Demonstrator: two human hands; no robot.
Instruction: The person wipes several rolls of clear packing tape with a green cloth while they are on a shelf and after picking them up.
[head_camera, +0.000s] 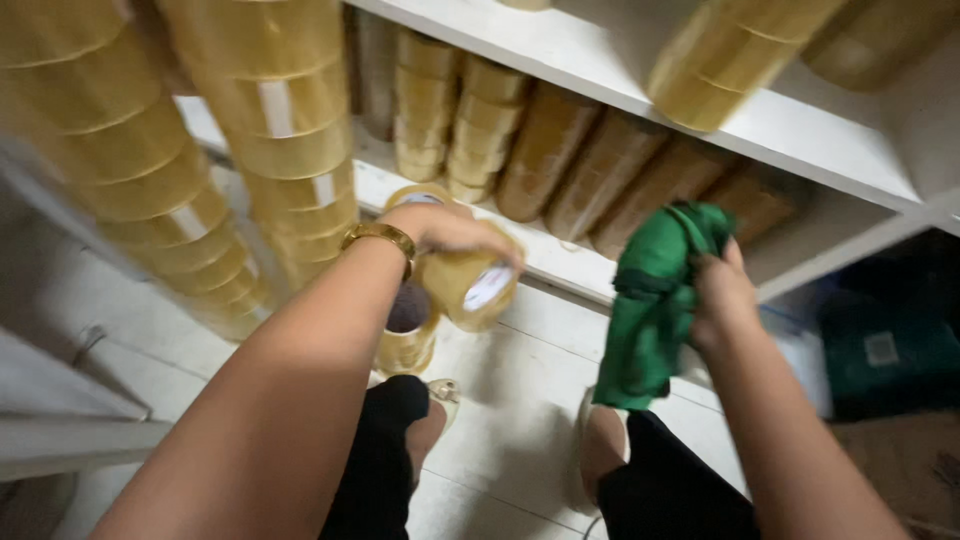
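Yellowish tape roll is sitting clasped in the left hand, core axis facing the camera; green cloth is bunched in the right hand, just right of it; shelf lying behind.

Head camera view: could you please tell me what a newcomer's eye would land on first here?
Probably the bright green cloth, bunched in the right hand at centre right. Next, the left hand at centre holds a roll of clear tape in front of a white shelf. Tall stacks of yellowish tape rolls fill the upper left.
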